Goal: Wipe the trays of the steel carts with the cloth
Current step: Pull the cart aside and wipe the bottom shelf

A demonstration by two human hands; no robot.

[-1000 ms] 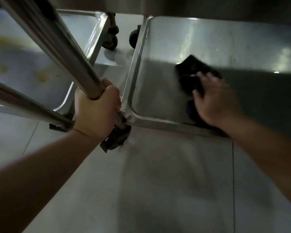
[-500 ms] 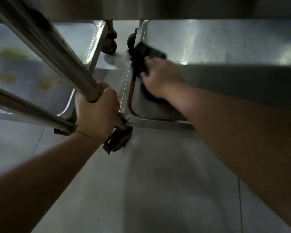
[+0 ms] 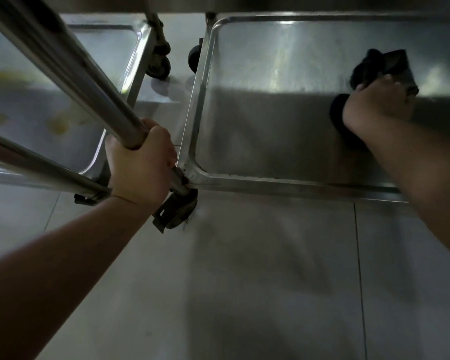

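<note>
Head view: the right hand (image 3: 377,105) presses the dark cloth (image 3: 374,67) flat on the right tray (image 3: 270,113), fingers bent over it, well apart from the raised left rim — bare steel lies between. The left hand (image 3: 140,165) grips the cart's post (image 3: 89,81), fingers wrapped around it, beside the tray's near corner.

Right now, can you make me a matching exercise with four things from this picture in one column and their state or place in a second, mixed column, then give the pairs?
Things:
1. left hand
2. cloth
3. left tray
4. caster

States or places:
A. has yellowish stains
B. grips a steel post
C. under the right tray's near left corner
D. dark, pressed on the right tray by the right hand

Pairs: 1-B, 2-D, 3-A, 4-C
</note>
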